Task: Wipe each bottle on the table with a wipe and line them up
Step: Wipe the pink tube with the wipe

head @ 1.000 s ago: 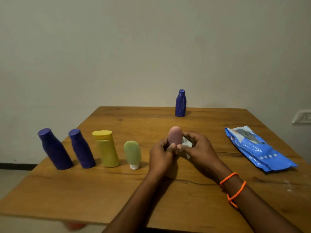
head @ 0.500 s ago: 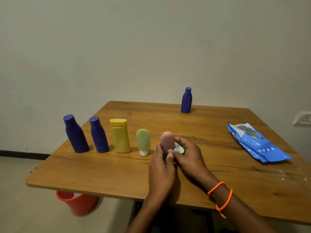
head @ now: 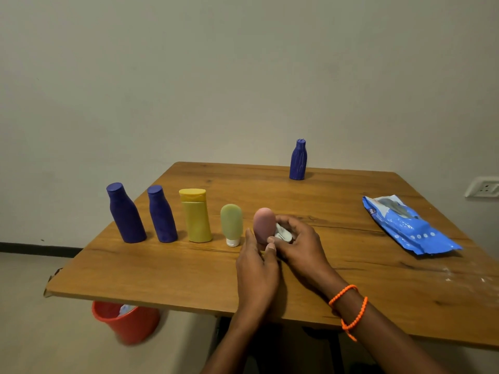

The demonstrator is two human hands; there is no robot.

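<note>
Table (head: 189, 276) fills lower frame. Row at centre-left: 2 blue, yellow, green bottles. Left hand (head: 256, 268) fingers curled round pink bottle (head: 264, 224), frame centre. Right hand (head: 299, 244) pinches wipe (head: 283, 234) vs its side. Best: steady base, set beside green bottle (head: 231, 228).

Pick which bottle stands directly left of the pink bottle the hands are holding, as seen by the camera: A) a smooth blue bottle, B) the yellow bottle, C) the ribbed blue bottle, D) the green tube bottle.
D: the green tube bottle stands cap-down next to the pink bottle, which the left hand and right hand hold; the yellow bottle is one place farther left.
</note>
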